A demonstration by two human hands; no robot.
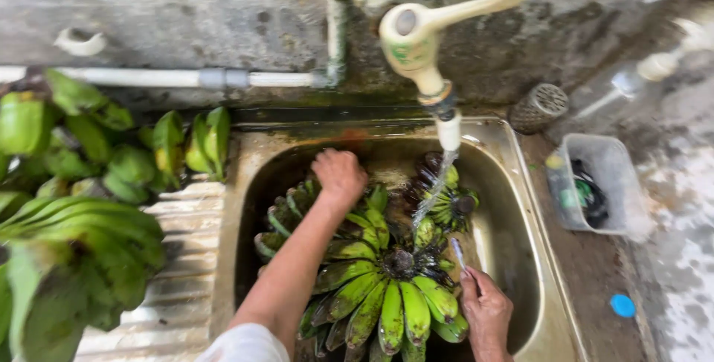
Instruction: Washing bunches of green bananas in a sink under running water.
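Observation:
Several hands of green bananas [387, 299] lie packed in a metal sink [520, 258]. My left hand [340, 176] reaches to the far side of the sink and grips a bunch of bananas there. My right hand [487, 310] is at the near right of the sink, closed on a thin brush-like tool [459, 254] whose tip points up toward the water. A cream plastic tap [420, 42] runs a stream of water [431, 191] onto the bananas at the sink's middle.
More green banana bunches [74, 213] are heaped on the ribbed drainboard [186, 287] at left. A clear plastic tub [595, 183] with small items, a perforated metal cup [539, 107] and a blue cap [622, 305] sit on the right counter. A white pipe [186, 78] runs along the stained wall.

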